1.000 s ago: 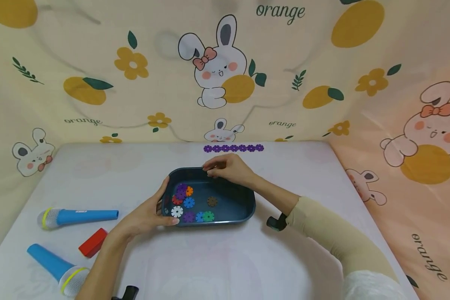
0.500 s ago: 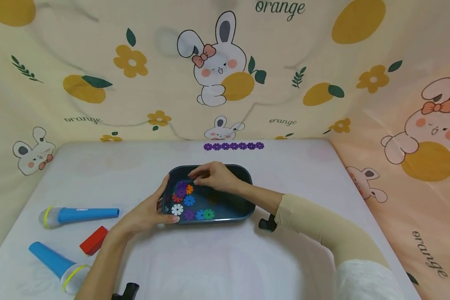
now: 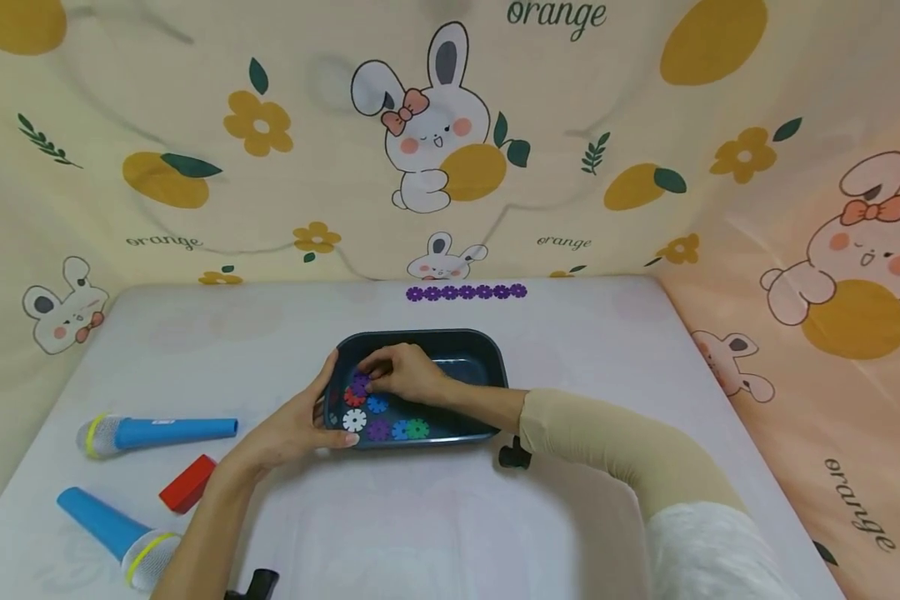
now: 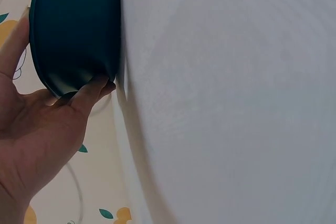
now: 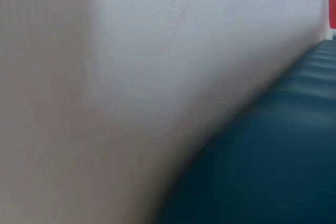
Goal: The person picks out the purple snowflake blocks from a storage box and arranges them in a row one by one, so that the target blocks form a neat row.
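Observation:
My left hand [image 3: 288, 429] grips the left end of a dark blue tray [image 3: 450, 441], thumb on the front rim and fingers round the end wall. In the left wrist view its fingers press against the tray's outside [image 4: 76, 30]. Inside, my right hand [image 3: 412, 373] reaches to the left part, fingertips at overlapping purple snowflake discs [image 3: 359, 384]; whether they pinch one is unclear. Close by lie a red disc [image 3: 354, 398], a white disc [image 3: 355, 420], blue ones and a green disc [image 3: 417, 428]. The right wrist view shows only tray wall [image 5: 257, 166] and cloth, not the hand.
A row of several purple discs [image 3: 467, 292] lies along the table's back edge. On the left are a blue toy microphone [image 3: 172, 432], a second microphone [image 3: 108, 521] and a red block [image 3: 187, 483]. A printed cloth [image 3: 555, 92] hangs behind the white table.
My right hand has moved from the tray's back rim left and down to the purple discs, covering the orange and brown ones. My left hand keeps its grip on the tray.

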Demonstrator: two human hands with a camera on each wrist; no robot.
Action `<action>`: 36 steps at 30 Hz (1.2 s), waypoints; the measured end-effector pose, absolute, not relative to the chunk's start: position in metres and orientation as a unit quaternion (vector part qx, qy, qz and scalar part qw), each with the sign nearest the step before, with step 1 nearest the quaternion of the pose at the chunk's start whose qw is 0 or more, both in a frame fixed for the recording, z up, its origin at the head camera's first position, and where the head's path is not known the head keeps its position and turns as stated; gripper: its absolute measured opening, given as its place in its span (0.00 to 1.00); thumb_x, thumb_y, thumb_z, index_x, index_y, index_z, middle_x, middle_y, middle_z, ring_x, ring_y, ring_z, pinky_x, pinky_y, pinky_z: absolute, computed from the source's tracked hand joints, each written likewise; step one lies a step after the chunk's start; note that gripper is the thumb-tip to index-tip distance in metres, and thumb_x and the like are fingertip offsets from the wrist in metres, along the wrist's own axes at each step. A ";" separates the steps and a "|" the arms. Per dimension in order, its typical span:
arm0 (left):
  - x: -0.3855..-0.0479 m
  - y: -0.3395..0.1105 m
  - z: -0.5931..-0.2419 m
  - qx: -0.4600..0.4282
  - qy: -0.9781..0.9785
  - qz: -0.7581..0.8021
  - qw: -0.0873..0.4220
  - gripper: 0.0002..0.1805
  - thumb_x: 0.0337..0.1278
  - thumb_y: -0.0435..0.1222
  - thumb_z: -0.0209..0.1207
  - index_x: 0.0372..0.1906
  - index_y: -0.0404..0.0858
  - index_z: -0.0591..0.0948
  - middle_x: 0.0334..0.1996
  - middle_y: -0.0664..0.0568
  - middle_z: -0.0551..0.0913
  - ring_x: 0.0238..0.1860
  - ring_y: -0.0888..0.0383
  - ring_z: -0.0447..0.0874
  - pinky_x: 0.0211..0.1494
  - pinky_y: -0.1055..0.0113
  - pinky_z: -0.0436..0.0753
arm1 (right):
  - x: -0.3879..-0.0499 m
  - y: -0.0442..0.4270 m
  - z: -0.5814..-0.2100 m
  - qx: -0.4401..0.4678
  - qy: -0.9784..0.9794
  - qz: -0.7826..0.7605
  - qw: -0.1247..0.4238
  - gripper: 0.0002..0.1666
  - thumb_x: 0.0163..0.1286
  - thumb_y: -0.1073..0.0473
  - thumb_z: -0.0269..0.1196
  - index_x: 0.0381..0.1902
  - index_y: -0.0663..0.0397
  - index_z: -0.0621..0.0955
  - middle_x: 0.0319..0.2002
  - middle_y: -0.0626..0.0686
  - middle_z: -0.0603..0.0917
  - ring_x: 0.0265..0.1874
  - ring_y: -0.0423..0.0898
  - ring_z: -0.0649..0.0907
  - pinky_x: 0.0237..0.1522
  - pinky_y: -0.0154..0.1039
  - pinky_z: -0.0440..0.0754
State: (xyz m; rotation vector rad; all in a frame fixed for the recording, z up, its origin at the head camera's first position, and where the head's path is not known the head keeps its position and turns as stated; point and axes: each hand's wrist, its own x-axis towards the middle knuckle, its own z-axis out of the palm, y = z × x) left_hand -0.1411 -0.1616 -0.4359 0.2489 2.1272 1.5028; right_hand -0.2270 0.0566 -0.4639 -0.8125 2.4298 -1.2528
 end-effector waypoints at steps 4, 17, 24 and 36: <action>-0.142 -0.162 -0.434 0.094 0.784 0.554 0.263 0.65 0.53 0.39 0.72 0.79 0.61 0.33 0.79 0.40 0.36 0.76 0.37 0.48 0.75 0.43 0.51 | -0.225 0.053 -0.465 -0.278 0.854 -0.420 0.132 0.17 0.62 0.64 0.71 0.50 0.55 0.86 0.40 0.48 0.87 0.33 0.35 0.81 0.38 0.27 0.81; -0.143 -0.162 -0.436 0.109 0.781 0.562 0.249 0.64 0.54 0.37 0.72 0.79 0.62 0.34 0.79 0.38 0.39 0.75 0.39 0.53 0.75 0.44 0.54 | -0.221 0.048 -0.468 -0.297 0.864 -0.395 0.097 0.12 0.63 0.64 0.71 0.45 0.54 0.87 0.39 0.47 0.85 0.35 0.36 0.80 0.39 0.25 0.79; -0.141 -0.162 -0.437 0.106 0.780 0.563 0.251 0.64 0.55 0.37 0.71 0.79 0.61 0.34 0.79 0.39 0.37 0.75 0.39 0.50 0.75 0.42 0.52 | -0.219 0.048 -0.467 -0.296 0.853 -0.418 0.104 0.10 0.62 0.66 0.71 0.42 0.55 0.87 0.36 0.47 0.84 0.33 0.36 0.80 0.38 0.26 0.80; -0.142 -0.162 -0.436 0.107 0.782 0.558 0.257 0.64 0.55 0.38 0.71 0.79 0.59 0.33 0.79 0.39 0.36 0.76 0.36 0.49 0.74 0.44 0.56 | -0.224 0.059 -0.452 -0.265 0.848 -0.440 0.129 0.06 0.67 0.64 0.67 0.40 0.52 0.89 0.34 0.46 0.88 0.27 0.37 0.82 0.32 0.29 0.81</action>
